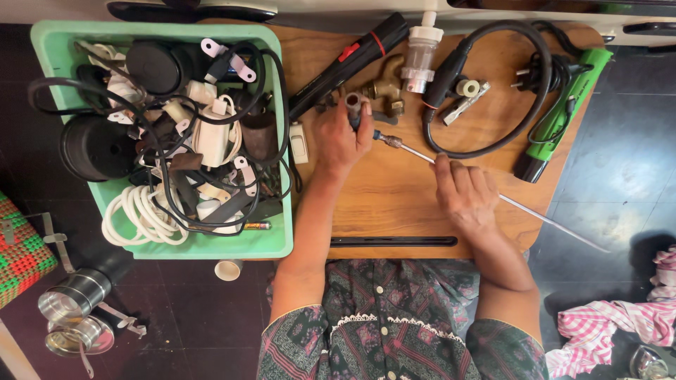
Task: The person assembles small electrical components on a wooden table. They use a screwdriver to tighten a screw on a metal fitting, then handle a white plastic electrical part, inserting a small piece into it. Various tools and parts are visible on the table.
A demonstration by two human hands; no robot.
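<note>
- Head view: the left hand [343, 137] was clenched around a short grey fitting [353, 103] at the blue-handled end of a long thin metal rod [415, 152], thumb laid along its side.
- The right hand [465, 193] pinched the rod further along, fingers curled over the shaft; the rest of the rod ran out past the table's [394, 204] right edge, over the dark floor.
- The rod lay slantwise just above the wooden table, between the 2 hands, its near end touching the fitting.
- As a judgement, the work looked partly done: rod and fitting were brought together and held, yet whether they were joined tight could not be told, since the left fingers hid the joint.
- Other parts lay untouched behind the hands: a brass tap [384, 88], a clear plastic filter [422, 53], a black hose [493, 84], a black torch [348, 63] and a green tool [560, 112].
- A green tray [53, 49] full of cables and plugs stood just left of the left hand, near but apart.
- A black strip [394, 241] lay along the table's near edge.
</note>
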